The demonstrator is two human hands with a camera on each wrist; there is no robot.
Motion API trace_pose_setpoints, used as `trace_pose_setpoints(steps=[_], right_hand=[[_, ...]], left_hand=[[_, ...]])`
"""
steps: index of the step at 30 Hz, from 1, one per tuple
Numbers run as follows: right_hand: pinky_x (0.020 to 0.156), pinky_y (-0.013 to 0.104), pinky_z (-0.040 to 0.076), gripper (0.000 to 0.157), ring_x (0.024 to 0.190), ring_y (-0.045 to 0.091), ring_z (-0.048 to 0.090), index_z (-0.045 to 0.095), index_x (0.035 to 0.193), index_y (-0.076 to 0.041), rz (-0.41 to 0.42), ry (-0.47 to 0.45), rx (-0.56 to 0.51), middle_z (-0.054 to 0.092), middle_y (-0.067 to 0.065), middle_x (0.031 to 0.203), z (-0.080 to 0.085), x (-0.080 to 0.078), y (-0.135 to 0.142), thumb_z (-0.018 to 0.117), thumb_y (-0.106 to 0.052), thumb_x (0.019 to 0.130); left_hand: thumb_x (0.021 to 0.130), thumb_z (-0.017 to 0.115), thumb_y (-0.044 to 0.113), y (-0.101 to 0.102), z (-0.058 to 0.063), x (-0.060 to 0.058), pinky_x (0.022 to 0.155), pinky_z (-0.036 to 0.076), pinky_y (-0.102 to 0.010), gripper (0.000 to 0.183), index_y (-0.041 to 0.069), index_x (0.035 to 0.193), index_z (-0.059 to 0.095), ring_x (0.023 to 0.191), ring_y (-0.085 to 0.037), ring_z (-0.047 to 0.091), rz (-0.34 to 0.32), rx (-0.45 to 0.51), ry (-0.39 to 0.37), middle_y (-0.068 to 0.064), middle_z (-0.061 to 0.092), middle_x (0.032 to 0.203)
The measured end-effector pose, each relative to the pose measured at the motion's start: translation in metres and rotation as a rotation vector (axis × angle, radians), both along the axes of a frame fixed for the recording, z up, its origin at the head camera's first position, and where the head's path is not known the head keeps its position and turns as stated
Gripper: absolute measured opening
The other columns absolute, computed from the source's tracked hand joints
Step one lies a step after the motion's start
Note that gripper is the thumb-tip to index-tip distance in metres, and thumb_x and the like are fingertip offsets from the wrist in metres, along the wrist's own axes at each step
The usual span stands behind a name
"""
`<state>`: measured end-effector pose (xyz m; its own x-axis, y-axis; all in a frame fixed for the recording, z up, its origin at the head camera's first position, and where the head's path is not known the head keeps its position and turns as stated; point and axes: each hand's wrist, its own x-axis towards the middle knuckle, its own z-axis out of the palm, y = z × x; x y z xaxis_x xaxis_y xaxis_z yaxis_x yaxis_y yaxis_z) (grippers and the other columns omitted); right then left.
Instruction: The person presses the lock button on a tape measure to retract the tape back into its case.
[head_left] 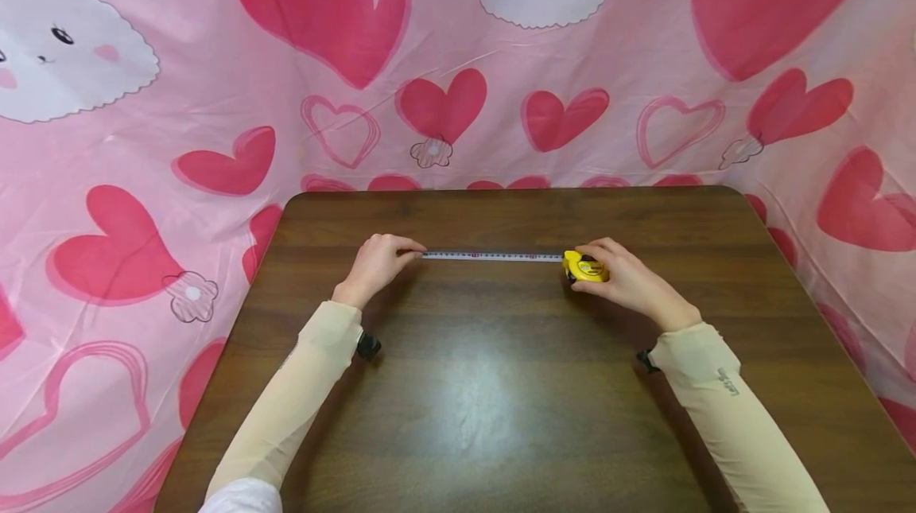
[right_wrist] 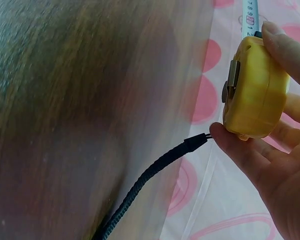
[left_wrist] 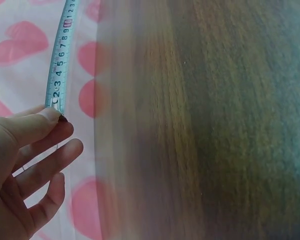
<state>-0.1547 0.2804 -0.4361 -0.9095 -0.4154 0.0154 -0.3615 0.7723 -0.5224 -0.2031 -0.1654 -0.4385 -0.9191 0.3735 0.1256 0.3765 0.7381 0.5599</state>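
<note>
A yellow tape measure (head_left: pixel 587 268) is in the right hand (head_left: pixel 631 280), with thumb and fingers around its case. Its white blade (head_left: pixel 494 257) is pulled out to the left and stretches straight between the two hands. At the blade's far end, the left hand (head_left: pixel 378 265) pinches the tip between thumb and index finger, and its other fingers are loosely bent in the left wrist view. Printed numbers run along the blade (left_wrist: pixel 60 60) from the pinched end. A metal clip (right_wrist: pixel 233 75) shows on the side of the case. From near its base hangs a dark cord (right_wrist: pixel 150 172).
Under both hands is a brown wood-grain table (head_left: pixel 472 354) with rounded far corners. A pink cloth (head_left: pixel 494 52) printed with hearts hangs behind it and along both sides. Each wrist bears a small dark device (head_left: pixel 368 346) over a beige sleeve (head_left: pixel 293 394).
</note>
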Motion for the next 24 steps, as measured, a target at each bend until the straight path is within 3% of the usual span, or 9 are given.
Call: trace_pose_setpoints(steps=[16, 24], right_hand=[[0.106, 0.06, 0.048, 0.073, 0.117, 0.035, 0.055, 0.054, 0.147, -0.001, 0.001, -0.017, 0.004, 0.054, 0.019, 0.138, -0.001, -0.001, -0.01, 0.082, -0.04, 0.091], [0.103, 0.059, 0.05, 0.071, 0.113, 0.035, 0.057, 0.056, 0.145, -0.001, 0.007, 0.01, -0.007, 0.055, 0.02, 0.135, -0.001, 0.0, -0.015, 0.084, -0.036, 0.09]], left_hand=[[0.096, 0.077, 0.016, 0.005, -0.004, 0.001, 0.093, 0.058, -0.046, 0.017, 0.013, 0.111, 0.083, 0.098, -0.023, 0.074, -0.007, 0.001, 0.023, -0.007, 0.079, 0.109], [0.096, 0.076, 0.017, 0.008, -0.005, 0.001, 0.095, 0.057, -0.045, 0.019, 0.013, 0.113, 0.082, 0.099, -0.023, 0.073, -0.015, 0.018, -0.011, -0.006, 0.079, 0.111]])
